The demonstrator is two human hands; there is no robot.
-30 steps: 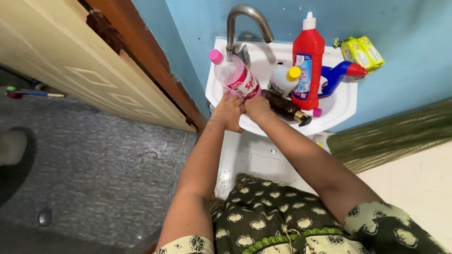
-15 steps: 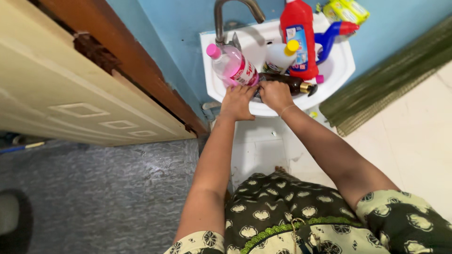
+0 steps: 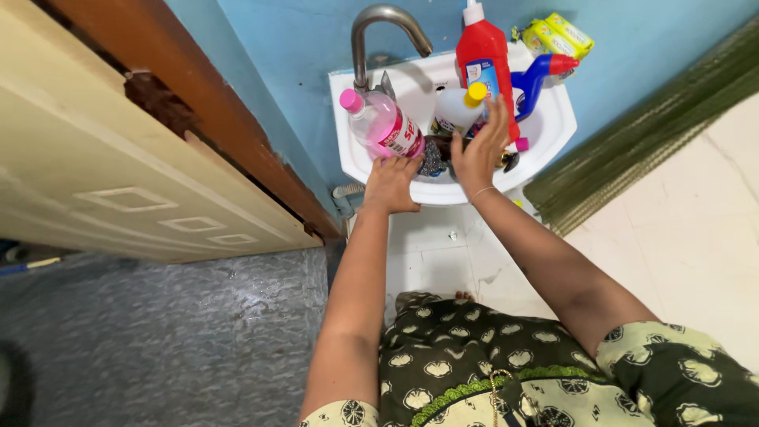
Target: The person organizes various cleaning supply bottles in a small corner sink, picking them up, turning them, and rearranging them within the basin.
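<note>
The left hand (image 3: 391,183) lies flat and open on the white sink (image 3: 553,134) rim, fingertips touching the pink bottle (image 3: 385,125). The right hand (image 3: 480,150) is spread open, holding nothing, beside the red bottle (image 3: 484,59).

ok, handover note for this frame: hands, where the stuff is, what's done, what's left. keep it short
Left hand: resting on the front rim of the white sink, fingertips at the base of the pink bottle; not gripping it.
Right hand: open, fingers spread, raised over the basin by the white bottle with a yellow cap; holding nothing.
In the sink: pink bottle lying tilted under the tap, white bottle, red bottle upright, blue angled-neck bottle, a dark item between the hands.
Yellow packets sit on the back rim.
Done: nothing lifted out.
Left: all bottles remain in the basin.
</note>
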